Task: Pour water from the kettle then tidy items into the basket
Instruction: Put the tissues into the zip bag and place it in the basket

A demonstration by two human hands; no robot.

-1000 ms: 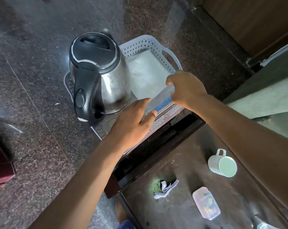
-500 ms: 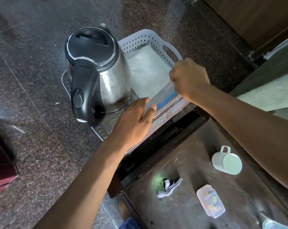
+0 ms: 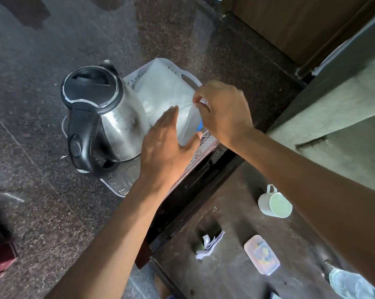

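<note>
A steel kettle with a black lid and handle stands in the left half of a white perforated basket on the dark stone floor. A clear plastic box with a blue edge is held upright over the basket's right half. My right hand pinches its top corner. My left hand rests flat against the box's near side, fingers spread.
A dark low table lies below my arms, bearing a white mug, a folded white cloth, a small clear lidded container and a plastic bottle at the bottom right. A wall ledge rises at right.
The clear box has been tipped up from lying low to standing upright over the basket. My right hand rose to its top corner and my left hand slid up its side.
</note>
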